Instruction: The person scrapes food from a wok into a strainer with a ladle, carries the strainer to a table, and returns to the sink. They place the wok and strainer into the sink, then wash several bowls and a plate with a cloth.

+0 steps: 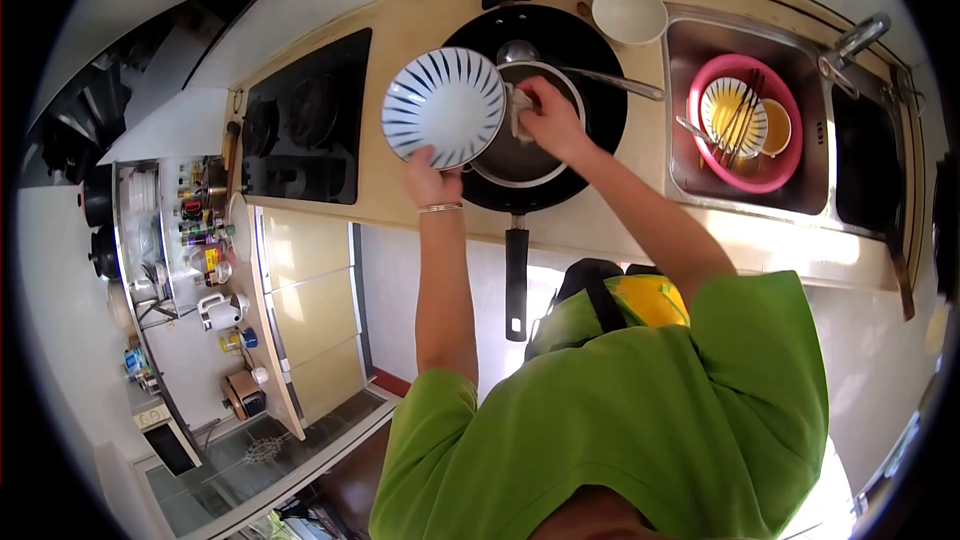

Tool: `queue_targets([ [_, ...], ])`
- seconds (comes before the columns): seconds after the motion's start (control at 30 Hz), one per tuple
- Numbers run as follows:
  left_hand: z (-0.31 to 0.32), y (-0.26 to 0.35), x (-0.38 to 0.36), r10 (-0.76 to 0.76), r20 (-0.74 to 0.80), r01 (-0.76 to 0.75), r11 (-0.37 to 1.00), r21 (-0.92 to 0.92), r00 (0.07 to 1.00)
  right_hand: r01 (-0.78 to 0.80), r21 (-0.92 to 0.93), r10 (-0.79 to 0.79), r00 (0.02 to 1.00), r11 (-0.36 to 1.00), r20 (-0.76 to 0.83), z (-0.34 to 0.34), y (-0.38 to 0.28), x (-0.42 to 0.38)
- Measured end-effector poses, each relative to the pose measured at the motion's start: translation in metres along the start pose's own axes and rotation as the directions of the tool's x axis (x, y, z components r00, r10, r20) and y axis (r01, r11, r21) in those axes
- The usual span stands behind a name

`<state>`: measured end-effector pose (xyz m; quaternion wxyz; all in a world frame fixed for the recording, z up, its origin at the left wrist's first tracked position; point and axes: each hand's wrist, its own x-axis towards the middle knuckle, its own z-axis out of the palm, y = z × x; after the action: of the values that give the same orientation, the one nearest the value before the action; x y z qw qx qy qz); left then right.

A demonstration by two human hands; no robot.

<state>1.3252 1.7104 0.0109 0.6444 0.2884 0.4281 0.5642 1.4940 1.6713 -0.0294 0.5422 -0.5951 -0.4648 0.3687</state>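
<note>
My left hand (432, 178) grips the near rim of a white bowl (447, 105) with dark blue stripes, thumb on top, its inside facing up. On the bowl's right edge, my right hand (550, 122) pinches a crumpled pale cloth (521, 116). Below both hands sits a pot or pan with a light rim (535, 180), resting within a large black wok (610, 145). A long metal utensil handle (625, 86) reaches out over the wok's right side. A black handle (517, 285) points toward my body.
At right, a sink (690, 25) holds a pink basin (745, 183) with bowls and chopsticks. A white bowl (630, 15) stands between wok and sink, near the faucet (855, 40). Left of the wok is a black stove (305, 120). Shelves with bottles lie further left.
</note>
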Motion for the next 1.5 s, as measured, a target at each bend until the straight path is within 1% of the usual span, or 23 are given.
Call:
queue_targets([
  [0.03,0.005,-0.005,-0.004,-0.168,-0.026,0.166,0.985,-0.052,0.986,0.034,0.096,-0.025,0.995,0.995,-0.092,0.005,-0.002,-0.008],
  [0.17,0.025,-0.025,-0.013,-0.361,-0.133,0.341,0.928,-0.151,0.923,0.136,0.395,-0.029,0.963,0.908,-0.267,0.026,-0.024,-0.022],
  [0.27,0.017,-0.036,-0.013,-0.441,-0.047,0.431,0.891,-0.142,0.896,0.152,0.474,0.002,0.951,0.867,-0.308,0.015,-0.033,-0.003],
  [0.33,0.008,-0.030,-0.011,-0.582,0.089,0.589,0.799,-0.123,0.808,0.259,0.593,-0.007,0.920,0.762,-0.393,0.005,-0.033,0.022],
  [0.37,0.006,-0.024,-0.012,-0.607,0.098,0.611,0.792,-0.006,0.788,0.263,0.590,-0.010,0.918,0.764,-0.396,-0.003,-0.032,0.036],
  [0.43,0.001,-0.014,-0.008,-0.661,0.120,0.664,0.748,0.024,0.740,-0.072,0.841,0.122,0.992,0.536,0.007,-0.017,-0.026,0.055],
  [0.47,-0.001,-0.009,-0.004,-0.710,0.145,0.711,0.701,0.060,0.689,-0.072,0.841,0.121,0.993,0.536,0.007,-0.019,-0.023,0.061],
  [0.53,-0.008,-0.007,0.007,-0.735,0.190,0.726,0.676,0.127,0.651,-0.279,0.865,0.109,0.960,0.417,0.258,-0.018,-0.019,0.069],
  [0.57,-0.014,-0.009,0.014,-0.730,0.326,0.743,0.660,0.110,0.600,-0.351,0.857,0.117,0.936,0.377,0.332,-0.016,-0.017,0.070],
  [0.6,-0.017,-0.011,0.019,-0.708,0.455,0.761,0.642,0.097,0.540,-0.352,0.856,0.116,0.936,0.378,0.333,-0.012,-0.015,0.068],
  [0.67,-0.021,-0.016,0.028,-0.709,0.457,0.756,0.645,0.113,0.537,-0.405,0.896,0.108,0.914,0.182,0.392,-0.003,-0.013,0.063],
  [0.73,-0.022,-0.024,0.037,-0.713,0.456,0.754,0.645,0.129,0.532,-0.402,0.900,0.104,0.915,0.169,0.390,0.006,-0.005,0.054],
  [0.8,-0.019,-0.038,0.042,-0.694,0.437,0.768,0.640,0.011,0.572,-0.434,0.895,0.100,0.891,-0.102,0.444,0.019,0.007,0.047],
  [0.87,0.010,-0.028,0.021,-0.669,0.441,0.761,0.647,-0.051,0.598,-0.376,0.927,0.115,0.921,0.009,0.372,0.040,0.031,0.044],
  [0.93,0.002,-0.043,0.029,-0.688,0.411,0.773,0.631,-0.069,0.598,-0.279,0.947,0.238,0.920,-0.160,0.311,0.055,0.052,0.043],
  [1.07,0.031,-0.064,0.018,-0.342,0.027,0.343,0.939,-0.024,0.939,-0.198,0.970,0.466,0.851,-0.140,0.241,0.055,0.025,0.020],
  [1.13,0.036,-0.068,0.015,-0.213,0.006,0.213,0.975,0.057,0.977,-0.244,0.953,0.423,0.855,-0.179,0.299,0.051,0.018,0.014],
  [1.17,0.039,-0.072,0.017,0.022,-0.056,-0.005,0.961,0.278,0.998,-0.251,0.930,0.419,0.838,-0.270,0.348,0.044,0.007,0.009],
  [1.2,0.040,-0.071,0.016,0.258,-0.064,-0.194,0.846,0.496,0.964,-0.251,0.898,0.414,0.820,-0.361,0.395,0.040,-0.002,0.004],
  [1.27,0.040,-0.068,0.017,0.329,-0.041,-0.263,0.819,0.510,0.944,-0.266,0.891,0.374,0.835,-0.367,0.403,0.033,-0.002,0.004],
  [1.33,0.039,-0.057,0.018,0.531,0.086,-0.471,0.652,0.595,0.843,-0.249,0.945,0.548,0.770,-0.212,0.326,0.024,-0.005,0.004],
  [1.4,0.036,-0.047,0.016,0.527,0.092,-0.472,0.654,0.591,0.845,-0.315,0.943,0.584,0.749,-0.105,0.315,0.014,0.001,0.010],
  [1.5,0.028,-0.032,0.016,0.593,0.235,-0.578,0.492,0.651,0.770,-0.298,0.954,0.566,0.788,0.010,0.240,0.006,0.006,0.025],
])
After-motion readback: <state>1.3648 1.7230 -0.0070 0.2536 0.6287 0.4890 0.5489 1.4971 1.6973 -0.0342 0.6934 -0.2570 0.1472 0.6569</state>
